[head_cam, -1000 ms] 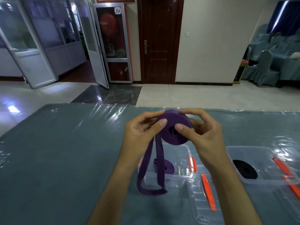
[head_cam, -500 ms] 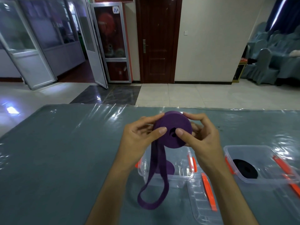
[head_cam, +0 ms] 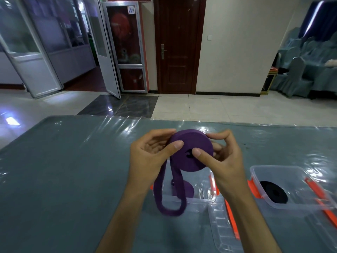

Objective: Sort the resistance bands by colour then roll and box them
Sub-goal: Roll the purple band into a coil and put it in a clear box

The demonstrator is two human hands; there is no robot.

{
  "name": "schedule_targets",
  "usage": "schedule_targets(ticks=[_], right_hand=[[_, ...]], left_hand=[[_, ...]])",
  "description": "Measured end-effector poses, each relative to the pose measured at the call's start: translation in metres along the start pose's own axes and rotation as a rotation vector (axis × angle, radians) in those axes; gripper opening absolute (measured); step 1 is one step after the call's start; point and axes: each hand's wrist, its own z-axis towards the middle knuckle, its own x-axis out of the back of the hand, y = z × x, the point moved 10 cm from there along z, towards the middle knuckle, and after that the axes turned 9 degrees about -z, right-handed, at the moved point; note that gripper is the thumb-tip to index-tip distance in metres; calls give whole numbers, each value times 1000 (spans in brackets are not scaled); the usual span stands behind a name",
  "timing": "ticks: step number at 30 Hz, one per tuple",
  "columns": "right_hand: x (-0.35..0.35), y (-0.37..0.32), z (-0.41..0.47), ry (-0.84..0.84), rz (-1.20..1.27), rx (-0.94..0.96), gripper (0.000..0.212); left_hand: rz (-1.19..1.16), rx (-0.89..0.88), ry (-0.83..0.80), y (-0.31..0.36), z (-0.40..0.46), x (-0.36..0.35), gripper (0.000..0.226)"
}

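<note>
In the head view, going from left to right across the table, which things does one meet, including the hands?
Left hand → purple roll held in both hands → right hand → clear box with the black roll → orange latch at its right side.

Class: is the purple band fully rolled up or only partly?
Partly rolled: both hands hold the purple band as a coil, but a loose loop dangles below.

L hand (head_cam: 151,156) & R hand (head_cam: 221,161) gripping purple band roll (head_cam: 191,152), tail dangling
</note>
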Motion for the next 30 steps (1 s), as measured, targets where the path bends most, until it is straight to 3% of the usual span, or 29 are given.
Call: schedule_targets(ticks=[5, 11, 15, 17, 20, 22, 27, 30], right_hand=[[1, -15, 4, 2, -81, 138, 52], [0, 5, 0, 9, -8, 25, 38], [5, 0, 1, 71, -49, 85, 42], [4, 2, 2, 40, -37, 62, 42], [-2, 7, 5, -32, 14, -39, 41], [-1, 4, 8, -29, -5, -38, 38], [8, -7, 9, 1, -61, 46, 36], [3, 5, 9, -94, -33, -61, 40]], left_hand=[[-154, 154, -114, -13, -2, -11, 43], [-49, 51, 53, -8, -1, 8, 30], [-142, 168, -67, -20, -3, -2, 38], [-110, 124, -112, -13, 0, -3, 40], [-45, 37, -14, -3, 1, 5, 37], [-75, 70, 53, -9, -3, 8, 35], [-116, 137, -90, -18, -3, -3, 46], [-64, 51, 13, -11, 1, 8, 41]])
